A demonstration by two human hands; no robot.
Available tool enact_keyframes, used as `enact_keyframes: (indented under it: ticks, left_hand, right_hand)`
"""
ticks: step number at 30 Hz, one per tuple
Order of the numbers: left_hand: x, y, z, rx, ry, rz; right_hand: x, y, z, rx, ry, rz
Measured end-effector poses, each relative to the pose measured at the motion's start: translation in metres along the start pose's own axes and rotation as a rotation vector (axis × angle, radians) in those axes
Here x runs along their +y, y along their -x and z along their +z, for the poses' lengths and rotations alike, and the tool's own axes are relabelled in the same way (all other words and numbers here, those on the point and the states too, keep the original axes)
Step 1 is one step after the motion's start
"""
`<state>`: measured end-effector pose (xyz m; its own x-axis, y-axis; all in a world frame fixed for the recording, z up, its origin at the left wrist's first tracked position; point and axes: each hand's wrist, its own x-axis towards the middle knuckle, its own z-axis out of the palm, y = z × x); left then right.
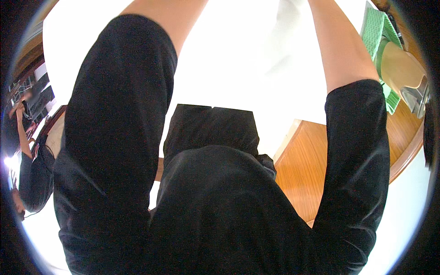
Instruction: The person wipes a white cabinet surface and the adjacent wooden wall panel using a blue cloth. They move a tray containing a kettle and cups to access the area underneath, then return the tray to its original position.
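Note:
Both my hands are out of view past the top edge; only my bare forearms and black sleeves show. Before me spreads a large white sheet or surface (233, 68), so overexposed that its material is hard to tell. Soft grey folds or shadows mark it beside my right forearm. Its near edge runs straight across in front of my black-clad lap, with a tiny notch in it. My left forearm reaches over the white expanse, and my right forearm passes along its right part. What either hand touches or holds is hidden.
Brown wood-grain furniture (302, 165) stands at the right. Beyond my right forearm lie a green textured strip (373, 32), a rounded tan object (400, 65) and something clear (414, 98). At far left, another person in dark clothing (36, 182) sits near cluttered items.

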<state>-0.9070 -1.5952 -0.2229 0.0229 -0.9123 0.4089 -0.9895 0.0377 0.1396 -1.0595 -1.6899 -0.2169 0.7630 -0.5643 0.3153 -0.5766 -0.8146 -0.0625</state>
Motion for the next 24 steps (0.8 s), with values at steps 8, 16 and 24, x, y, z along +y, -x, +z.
enact_keyframes:
  ticks: [8,16,24]
  left_hand:
    - [0.067,0.071,-0.050,-0.117,0.074,0.067]
    - [0.180,0.288,-0.164,-0.433,0.257,-0.057]
    - [0.135,0.257,-0.151,-0.422,0.136,0.009]
  right_hand:
    - [-0.048,0.113,-0.032,-0.001,-0.073,0.082]
    - [-0.202,0.319,-0.140,-0.401,-0.346,0.250]
    - [-0.193,0.266,-0.118,-0.323,-0.289,0.189]
